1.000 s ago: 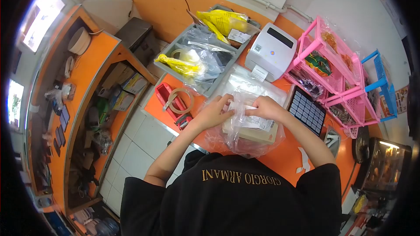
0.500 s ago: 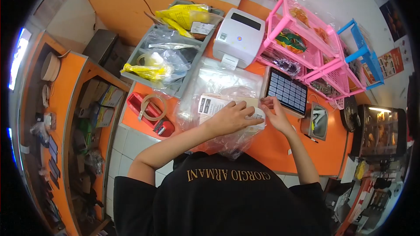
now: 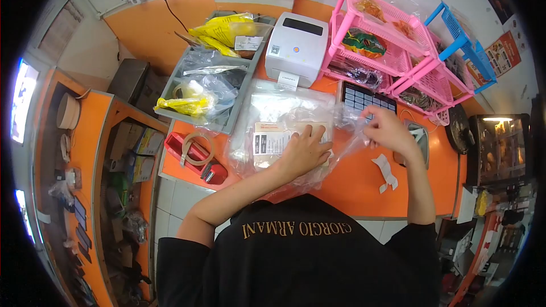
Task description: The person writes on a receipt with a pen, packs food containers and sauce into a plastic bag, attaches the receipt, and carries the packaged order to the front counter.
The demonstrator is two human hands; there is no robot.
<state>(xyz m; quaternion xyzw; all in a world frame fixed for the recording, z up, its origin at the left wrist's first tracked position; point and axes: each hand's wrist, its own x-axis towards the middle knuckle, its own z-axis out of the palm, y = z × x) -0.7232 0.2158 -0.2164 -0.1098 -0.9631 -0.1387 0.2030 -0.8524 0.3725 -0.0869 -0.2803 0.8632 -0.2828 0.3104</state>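
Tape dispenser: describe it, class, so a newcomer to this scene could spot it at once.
Start at the orange table, find the grey tray toward its left. Below that tray in the picture, at the table's left end, lies the tape dispenser, overlapped by a tan tape roll. Its red body sets it apart from the tray and clear plastic sheets.

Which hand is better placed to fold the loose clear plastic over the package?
Probably the right: the right hand seems to pinch the clear plastic out to the side, while the left hand rests spread on the package.
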